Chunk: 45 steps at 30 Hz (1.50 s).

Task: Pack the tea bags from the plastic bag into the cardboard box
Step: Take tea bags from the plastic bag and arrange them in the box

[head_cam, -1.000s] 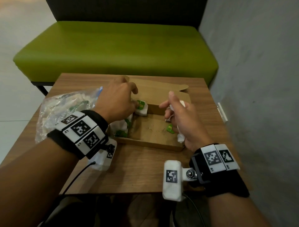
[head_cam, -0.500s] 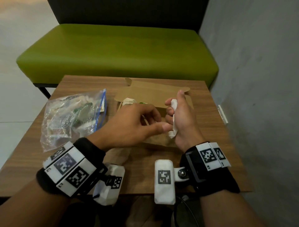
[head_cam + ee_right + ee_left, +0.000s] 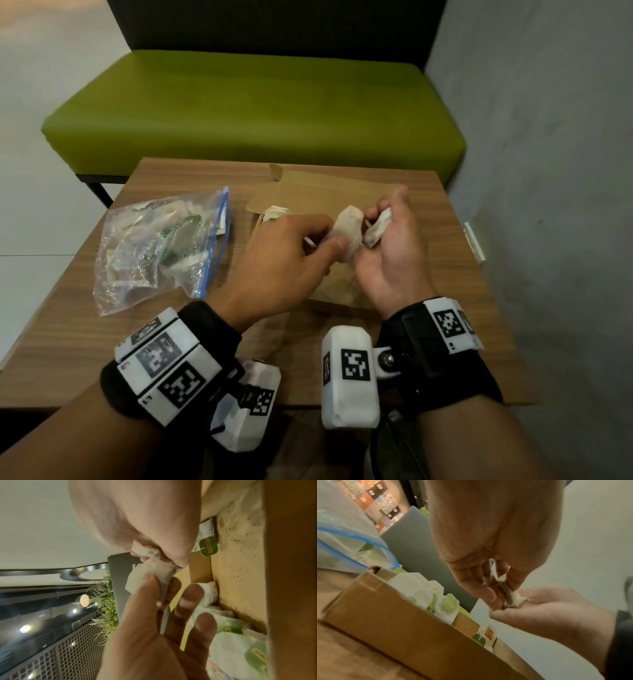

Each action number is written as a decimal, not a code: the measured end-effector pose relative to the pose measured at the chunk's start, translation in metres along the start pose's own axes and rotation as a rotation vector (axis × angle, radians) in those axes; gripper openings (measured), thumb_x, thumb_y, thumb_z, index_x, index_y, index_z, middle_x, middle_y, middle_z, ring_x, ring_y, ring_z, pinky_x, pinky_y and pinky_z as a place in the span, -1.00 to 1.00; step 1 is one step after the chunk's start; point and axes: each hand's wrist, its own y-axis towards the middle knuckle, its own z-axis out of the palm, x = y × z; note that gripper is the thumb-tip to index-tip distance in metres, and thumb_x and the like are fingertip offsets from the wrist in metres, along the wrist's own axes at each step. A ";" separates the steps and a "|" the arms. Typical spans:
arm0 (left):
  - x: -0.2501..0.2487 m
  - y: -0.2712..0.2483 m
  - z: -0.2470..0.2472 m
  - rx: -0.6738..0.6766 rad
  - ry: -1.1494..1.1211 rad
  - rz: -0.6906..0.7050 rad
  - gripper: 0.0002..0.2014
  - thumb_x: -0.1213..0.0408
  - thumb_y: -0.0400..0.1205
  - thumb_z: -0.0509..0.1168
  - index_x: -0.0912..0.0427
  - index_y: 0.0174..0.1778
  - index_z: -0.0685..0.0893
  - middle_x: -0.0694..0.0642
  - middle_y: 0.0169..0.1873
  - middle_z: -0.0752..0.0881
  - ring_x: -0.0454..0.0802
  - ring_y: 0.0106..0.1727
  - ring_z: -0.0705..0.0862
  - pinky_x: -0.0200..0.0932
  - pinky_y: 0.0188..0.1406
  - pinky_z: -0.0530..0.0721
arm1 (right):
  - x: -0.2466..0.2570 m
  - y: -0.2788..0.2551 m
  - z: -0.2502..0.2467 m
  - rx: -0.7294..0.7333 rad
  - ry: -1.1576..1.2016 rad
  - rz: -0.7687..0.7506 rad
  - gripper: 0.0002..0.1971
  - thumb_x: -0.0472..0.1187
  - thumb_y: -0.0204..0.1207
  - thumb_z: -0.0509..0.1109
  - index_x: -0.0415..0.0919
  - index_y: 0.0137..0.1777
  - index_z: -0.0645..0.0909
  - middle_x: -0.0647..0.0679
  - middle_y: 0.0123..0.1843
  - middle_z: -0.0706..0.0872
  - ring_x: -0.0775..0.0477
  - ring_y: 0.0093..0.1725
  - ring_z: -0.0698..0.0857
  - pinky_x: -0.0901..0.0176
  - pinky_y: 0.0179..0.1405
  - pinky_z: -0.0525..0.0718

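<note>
While both hands point(image 3: 342, 240) pinch tea bags point(image 3: 349, 228), the cardboard box point(image 3: 329, 192) lies open beneath.

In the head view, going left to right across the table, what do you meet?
Plastic bag of tea bags → left hand → the tea bag it pinches → right hand, gripping another tea bag. The cardboard box spans behind both hands, so it is left out of the order.

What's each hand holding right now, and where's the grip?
Left hand pinches a tea bag by its lower edge, thumb against fingers. Right hand holds more tea bags curled in its fingers.
</note>
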 end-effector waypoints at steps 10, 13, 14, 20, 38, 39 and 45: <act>0.005 0.004 -0.018 -0.073 -0.377 -0.149 -0.88 0.34 0.69 0.35 0.10 0.05 0.77 0.06 -0.12 0.81 -0.05 -0.15 0.78 -0.12 -0.27 0.77 | 0.008 -0.012 -0.004 0.234 -0.427 -0.093 -0.83 -0.34 0.72 0.22 -0.14 0.09 0.64 -0.04 -0.09 0.62 0.16 -0.51 0.39 0.35 -0.66 0.29; 0.006 0.004 -0.017 -0.077 -0.389 -0.158 -0.92 0.35 0.67 0.38 0.14 0.02 0.75 0.19 -0.10 0.78 0.03 -0.13 0.81 -0.08 -0.26 0.79 | 0.003 -0.019 0.000 0.325 -0.564 -0.142 -0.87 -0.22 0.74 0.33 -0.16 0.19 0.67 0.03 -0.19 0.64 0.22 -0.60 0.48 0.44 -0.69 0.31; 0.006 0.005 -0.016 -0.084 -0.388 -0.159 -0.94 0.34 0.67 0.40 0.16 0.01 0.75 0.22 -0.09 0.77 0.08 -0.12 0.83 -0.05 -0.26 0.81 | 0.000 -0.019 0.001 0.320 -0.610 -0.175 -0.90 -0.22 0.72 0.36 -0.16 0.13 0.69 0.06 -0.24 0.65 0.25 -0.61 0.53 0.48 -0.66 0.36; 0.007 0.008 -0.019 -0.147 -0.248 -0.152 -0.86 0.01 0.66 0.38 -0.04 -0.01 0.77 -0.04 -0.15 0.81 -0.11 -0.12 0.79 0.01 -0.11 0.80 | -0.010 -0.008 -0.004 0.256 -0.751 -0.335 -0.96 -0.18 0.61 0.52 -0.06 -0.07 0.79 0.09 -0.21 0.78 0.24 -0.33 0.63 0.52 -0.52 0.48; 0.005 0.008 -0.026 -0.359 -0.307 -0.178 -0.79 0.11 0.64 0.42 0.16 -0.06 0.61 0.16 -0.14 0.70 0.02 -0.23 0.82 -0.15 -0.35 0.78 | -0.014 -0.006 -0.004 0.275 -0.844 -0.514 -0.95 -0.10 0.55 0.56 -0.03 -0.11 0.83 0.04 -0.16 0.86 0.01 -0.10 0.82 -0.10 -0.02 0.80; 0.003 0.008 -0.026 -0.356 -0.325 -0.185 -0.72 0.03 0.62 0.43 0.19 -0.07 0.60 0.22 -0.13 0.71 0.02 -0.23 0.83 -0.09 -0.33 0.81 | -0.014 -0.007 -0.003 0.268 -0.857 -0.551 -0.95 -0.10 0.55 0.57 -0.03 -0.11 0.84 0.05 -0.16 0.87 0.01 -0.06 0.83 -0.09 0.03 0.79; -0.002 0.014 -0.024 -0.257 -0.332 -0.218 -0.76 0.07 0.61 0.45 0.18 -0.14 0.65 0.12 -0.25 0.73 0.13 -0.14 0.84 0.23 -0.12 0.83 | -0.017 -0.011 -0.001 0.337 -0.903 -0.578 -0.97 -0.22 0.55 0.58 -0.08 -0.10 0.85 0.07 -0.19 0.86 0.12 -0.13 0.82 0.29 -0.16 0.73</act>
